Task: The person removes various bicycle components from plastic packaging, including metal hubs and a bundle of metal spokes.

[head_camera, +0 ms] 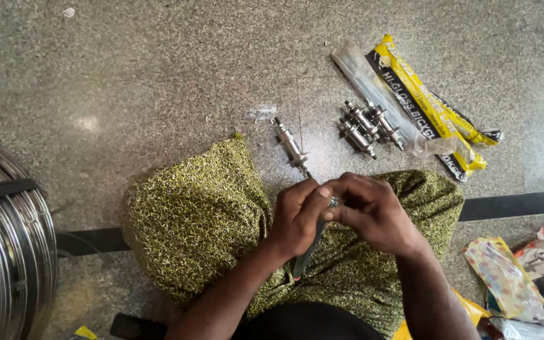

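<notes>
My left hand (297,217) grips a dark-handled tool (305,257) whose handle runs down past my wrist. My right hand (373,211) is pinched on a small metal part (334,202) at the tool's tip, fingers closed around it. Both hands meet over my lap, covered in yellow-green patterned cloth (196,220). A metal hub axle (291,146) lies on the floor just beyond my hands. Three similar metal hubs (366,126) lie grouped farther right.
A yellow-and-black plastic packet (436,107) and a clear plastic sleeve (373,82) lie on the speckled stone floor at upper right. A stack of shiny metal rims (7,239) stands at the left edge. Colourful wrappers (524,277) lie at lower right.
</notes>
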